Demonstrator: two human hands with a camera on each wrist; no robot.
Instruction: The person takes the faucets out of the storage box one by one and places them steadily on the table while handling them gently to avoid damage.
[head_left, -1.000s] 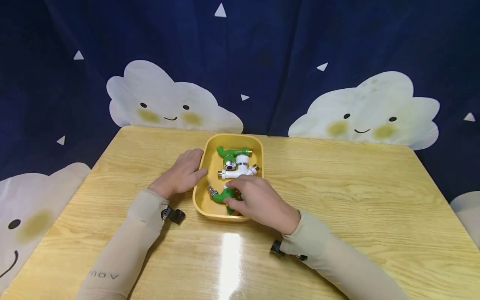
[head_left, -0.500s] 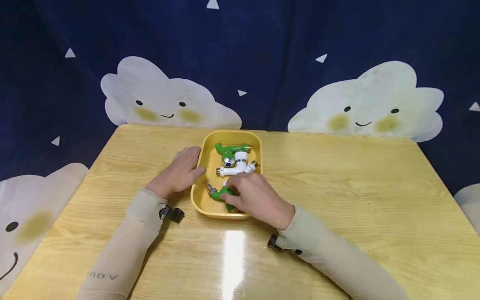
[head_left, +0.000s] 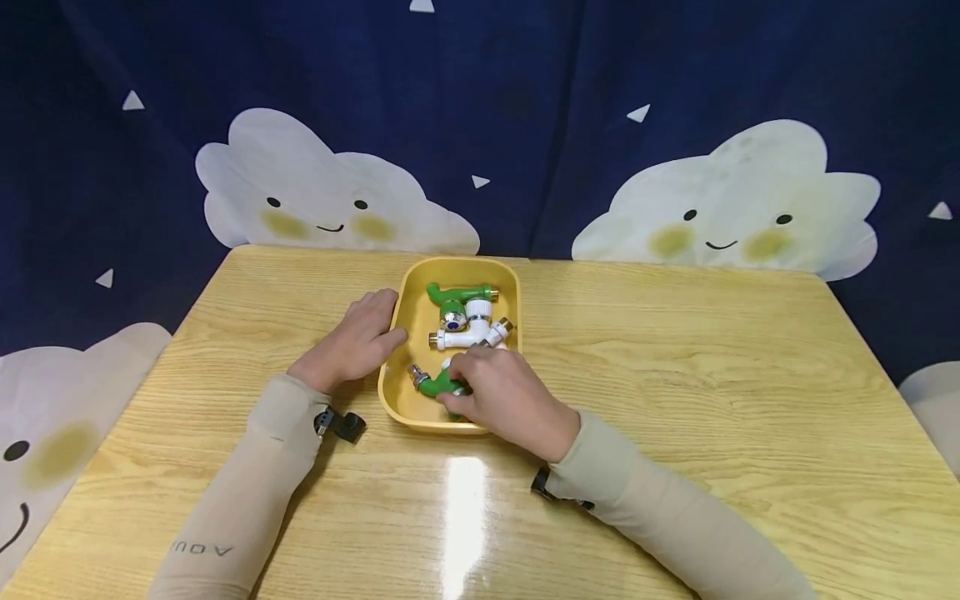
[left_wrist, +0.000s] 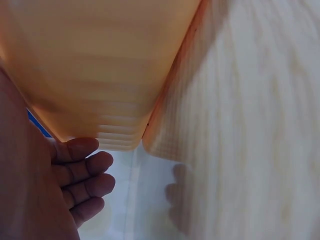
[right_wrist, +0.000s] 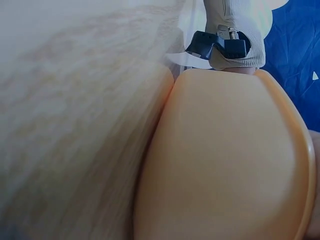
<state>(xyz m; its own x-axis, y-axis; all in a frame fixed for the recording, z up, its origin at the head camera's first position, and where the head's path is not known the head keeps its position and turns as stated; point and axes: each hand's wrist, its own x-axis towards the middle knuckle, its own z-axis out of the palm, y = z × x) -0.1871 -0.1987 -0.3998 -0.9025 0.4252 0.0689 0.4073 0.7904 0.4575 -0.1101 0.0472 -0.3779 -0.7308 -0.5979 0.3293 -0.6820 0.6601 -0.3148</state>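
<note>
A yellow plastic bin [head_left: 397, 414] stands on the table with several taps lying in it. At its near side my right hand [head_left: 506, 404] holds a green tap [head_left: 435, 383] between thumb and fingers. Part of this tap is hidden under the hand; its chrome spout end points left. Over the bin's left rim lies the thumb of my left hand [head_left: 352, 343], with the other fingers bent along the outside wall, as the left wrist view shows. A white tap [head_left: 467, 337] with brass threads lies mid-bin, and a second green tap [head_left: 459, 294] lies behind it.
The light wooden table [head_left: 675, 358] extends on both sides of the bin. Behind its far edge hangs a dark blue curtain [head_left: 525, 100] printed with clouds. A small black camera [head_left: 349, 427] sits on my left wrist.
My right thumb and fingers have drawn closer around the near green tap, and the right hand has shifted slightly left. The left hand stays at the rim. The head view has shifted slightly.
</note>
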